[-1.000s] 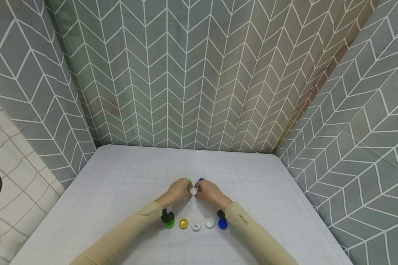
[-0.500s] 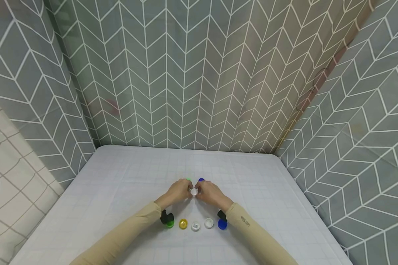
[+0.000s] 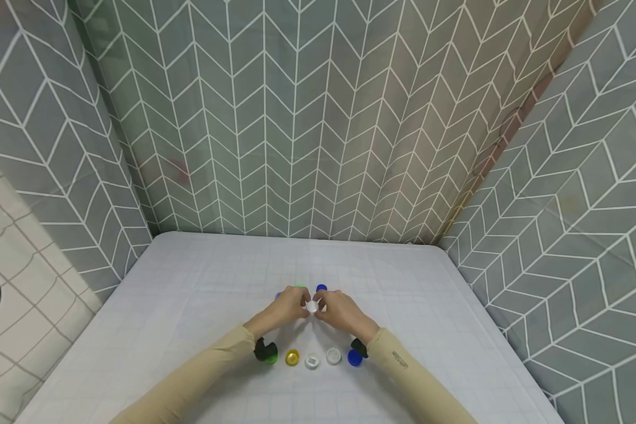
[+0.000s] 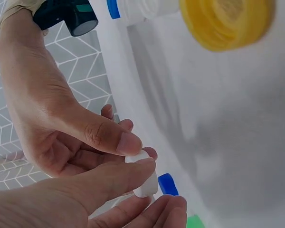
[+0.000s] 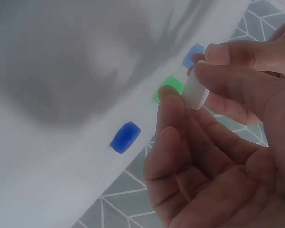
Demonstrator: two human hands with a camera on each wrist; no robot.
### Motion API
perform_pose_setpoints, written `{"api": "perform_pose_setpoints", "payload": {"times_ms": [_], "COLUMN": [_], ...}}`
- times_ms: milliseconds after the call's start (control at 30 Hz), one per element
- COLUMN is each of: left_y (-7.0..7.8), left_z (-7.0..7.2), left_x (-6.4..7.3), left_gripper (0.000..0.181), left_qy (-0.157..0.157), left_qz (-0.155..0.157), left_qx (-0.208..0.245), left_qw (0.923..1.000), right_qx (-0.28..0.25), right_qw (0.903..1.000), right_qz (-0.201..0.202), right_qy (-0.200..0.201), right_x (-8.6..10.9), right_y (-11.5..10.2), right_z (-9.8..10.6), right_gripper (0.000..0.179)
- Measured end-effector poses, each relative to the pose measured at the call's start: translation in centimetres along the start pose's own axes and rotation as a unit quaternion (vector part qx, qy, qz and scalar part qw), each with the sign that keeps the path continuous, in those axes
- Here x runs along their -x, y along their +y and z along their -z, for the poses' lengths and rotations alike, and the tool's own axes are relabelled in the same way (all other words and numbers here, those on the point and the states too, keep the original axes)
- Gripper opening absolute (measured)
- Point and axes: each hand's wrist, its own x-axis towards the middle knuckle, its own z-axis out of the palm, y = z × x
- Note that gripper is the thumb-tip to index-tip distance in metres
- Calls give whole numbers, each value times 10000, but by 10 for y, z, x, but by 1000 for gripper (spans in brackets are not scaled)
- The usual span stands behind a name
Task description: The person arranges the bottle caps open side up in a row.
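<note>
Over the middle of the table, my two hands meet at a small white cylindrical piece [image 3: 312, 307]. My left hand [image 3: 287, 304] pinches it, with the thumb across its side in the left wrist view. My right hand [image 3: 340, 309] has its thumb at the narrower end of the same white piece [image 5: 194, 90]. A finger of that hand curls behind it. The fingers cover part of the piece. Just beyond the hands, a dark blue piece [image 5: 125, 137], a green piece [image 5: 171, 87] and a lighter blue piece [image 5: 194, 55] stand on the table.
Nearer the body lies a row of caps: green [image 3: 272, 358] partly behind the left wrist camera, yellow [image 3: 292, 357], two white caps [image 3: 333, 355], and blue [image 3: 355, 357] beside the right wrist camera. Patterned curtains [image 3: 307, 147] enclose the white-covered table [image 3: 217, 259].
Both hands stay close together on the white piece, which has shifted slightly right. The hands have eased a little apart, and the lighter blue piece now shows past the left hand.
</note>
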Motion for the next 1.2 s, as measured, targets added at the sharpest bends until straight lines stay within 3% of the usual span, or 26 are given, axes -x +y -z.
{"api": "perform_pose_setpoints", "payload": {"times_ms": [833,1200], "left_y": [12,11], "left_z": [4,3], "left_x": [11,13], "left_gripper": [31,34], "left_qy": [-115,-6], "left_qz": [-86,-212], "left_qx": [547,321], "left_qw": [9984,9993], "right_qx": [-194,-180], "right_qw": [9994,9993], "right_qz": [200,213], "right_qy": [181,241], "right_x": [18,21], "right_y": [-6,-5], "right_z": [10,8], "right_gripper": [27,31]}}
